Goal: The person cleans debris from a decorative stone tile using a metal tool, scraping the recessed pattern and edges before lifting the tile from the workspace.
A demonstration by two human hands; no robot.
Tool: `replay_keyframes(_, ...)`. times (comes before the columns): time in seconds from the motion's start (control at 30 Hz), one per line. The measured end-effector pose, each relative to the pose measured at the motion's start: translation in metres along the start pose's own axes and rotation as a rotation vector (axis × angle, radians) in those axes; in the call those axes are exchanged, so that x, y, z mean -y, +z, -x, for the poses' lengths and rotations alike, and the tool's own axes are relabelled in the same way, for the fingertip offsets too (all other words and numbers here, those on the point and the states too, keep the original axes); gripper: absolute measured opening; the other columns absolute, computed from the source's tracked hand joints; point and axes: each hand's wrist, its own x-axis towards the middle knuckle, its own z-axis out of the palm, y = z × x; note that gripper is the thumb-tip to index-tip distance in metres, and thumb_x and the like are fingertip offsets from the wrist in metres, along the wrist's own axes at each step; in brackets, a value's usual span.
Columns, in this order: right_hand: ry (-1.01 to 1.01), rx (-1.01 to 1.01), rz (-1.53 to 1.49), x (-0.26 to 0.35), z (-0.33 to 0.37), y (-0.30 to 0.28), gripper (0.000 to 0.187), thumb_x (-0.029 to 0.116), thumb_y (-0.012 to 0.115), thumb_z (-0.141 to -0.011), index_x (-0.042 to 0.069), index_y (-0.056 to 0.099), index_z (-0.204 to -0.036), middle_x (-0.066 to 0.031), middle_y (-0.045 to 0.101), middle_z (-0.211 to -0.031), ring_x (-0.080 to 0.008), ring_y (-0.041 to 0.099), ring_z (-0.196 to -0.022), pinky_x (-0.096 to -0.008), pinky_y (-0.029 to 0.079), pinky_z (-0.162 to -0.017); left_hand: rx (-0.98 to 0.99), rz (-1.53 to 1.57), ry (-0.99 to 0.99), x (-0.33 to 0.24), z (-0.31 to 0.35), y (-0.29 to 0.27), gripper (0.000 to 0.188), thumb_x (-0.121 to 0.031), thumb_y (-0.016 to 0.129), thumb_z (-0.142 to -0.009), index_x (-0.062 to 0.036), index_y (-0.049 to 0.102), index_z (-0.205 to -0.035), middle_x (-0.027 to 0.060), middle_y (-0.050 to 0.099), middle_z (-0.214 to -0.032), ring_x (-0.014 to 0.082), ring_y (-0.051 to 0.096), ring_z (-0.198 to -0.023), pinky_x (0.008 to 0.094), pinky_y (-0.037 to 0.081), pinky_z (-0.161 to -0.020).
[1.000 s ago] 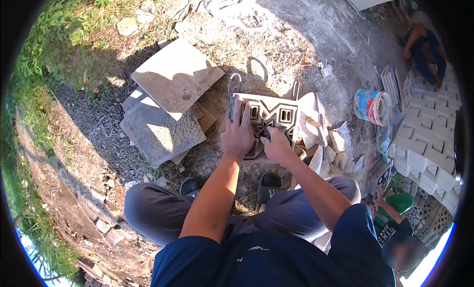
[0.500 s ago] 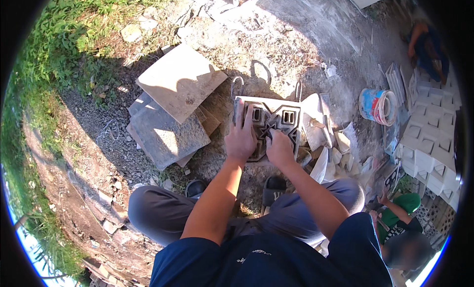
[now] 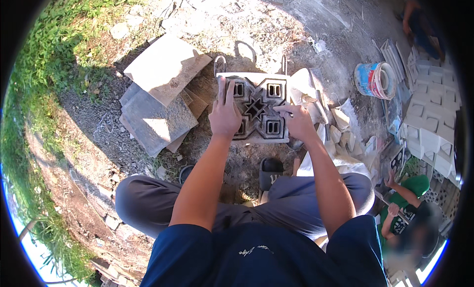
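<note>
A square metal block mould [image 3: 256, 94] lies flat on the ground in front of me, with a star-shaped hole at its middle and slotted squares near its corners. Wire loop handles stand up at its far edge. My left hand [image 3: 226, 118] rests along the mould's left side, fingers stretched out and holding nothing. At the right side is my right hand [image 3: 299, 123], its index finger extended across the rim toward the centre and the other fingers partly bent. Nothing shows in it.
Flat slabs [image 3: 158, 119] are stacked to the left. To the right are broken pieces and white sacking [image 3: 340, 153], a blue-and-white bucket [image 3: 376, 81] and piled pale blocks [image 3: 429, 114]. A co-worker in green [image 3: 407, 203] sits at lower right; another person [image 3: 419, 27] is at far right.
My right hand has moved from the mould's middle to its right edge, with the index finger now extended. My left hand stays on the left side. The view has shifted slightly.
</note>
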Motion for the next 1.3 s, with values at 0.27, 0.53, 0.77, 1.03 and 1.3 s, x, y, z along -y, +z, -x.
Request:
replay_keyframes(0.27, -0.046, 0.054, 0.08, -0.019, 0.024, 0.014, 0.02, 0.007, 0.064, -0.086, 0.007, 0.077, -0.1, -0.0165, 0.074, -0.095, -0.0334, 0.071, -0.092, -0.0411, 0.054, -0.09, -0.016, -0.057, 0.025, -0.01, 0.008, -0.001, 0.056, -0.007, 0.048, -0.091, -0.0118, 0.045, -0.147, 0.0108, 0.039, -0.157, 0.0382, 0.068, -0.096, 0.0463, 0.057, -0.077)
replay_keyframes(0.53, -0.061, -0.113, 0.173, -0.026, 0.033, 0.041, 0.017, 0.008, 0.065, -0.083, 0.005, 0.078, -0.095, -0.0208, 0.072, -0.091, -0.0363, 0.071, -0.087, -0.0436, 0.055, -0.086, -0.047, -0.081, 0.036, -0.005, 0.017, 0.002, 0.052, -0.016, 0.048, -0.095, -0.0143, 0.044, -0.147, 0.005, 0.035, -0.159, 0.0386, 0.067, -0.1, 0.0473, 0.059, -0.076)
replay_keyframes(0.77, 0.205, -0.11, 0.024, -0.019, 0.035, 0.045, 0.018, 0.012, 0.063, -0.085, -0.001, 0.075, -0.091, -0.0232, 0.071, -0.084, -0.0325, 0.072, -0.076, -0.0405, 0.057, -0.078, 0.002, -0.055, -0.05, -0.019, 0.043, -0.001, 0.052, -0.025, 0.047, -0.098, -0.0167, 0.042, -0.149, 0.0013, 0.033, -0.161, 0.0404, 0.065, -0.095, 0.0487, 0.059, -0.076)
replay_keyframes(1.03, 0.128, -0.241, 0.137, -0.046, 0.031, 0.082, 0.017, 0.015, 0.064, -0.083, 0.0, 0.072, -0.084, -0.0247, 0.069, -0.086, -0.0437, 0.068, -0.085, -0.0446, 0.057, -0.076, -0.013, -0.066, -0.019, -0.019, 0.04, 0.004, 0.054, -0.023, 0.048, -0.096, -0.0155, 0.042, -0.149, 0.0012, 0.031, -0.162, 0.0408, 0.064, -0.094, 0.0481, 0.059, -0.075)
replay_keyframes(1.3, 0.47, -0.208, -0.324, -0.038, 0.024, 0.115, 0.016, 0.001, 0.053, -0.093, -0.008, 0.049, -0.105, -0.0237, 0.063, -0.077, -0.0316, 0.073, -0.069, -0.0379, 0.057, -0.055, 0.007, -0.083, -0.013, -0.031, 0.036, 0.003, 0.054, -0.022, 0.048, -0.096, -0.0126, 0.043, -0.148, 0.0018, 0.031, -0.162, 0.0408, 0.064, -0.095, 0.0461, 0.06, -0.072)
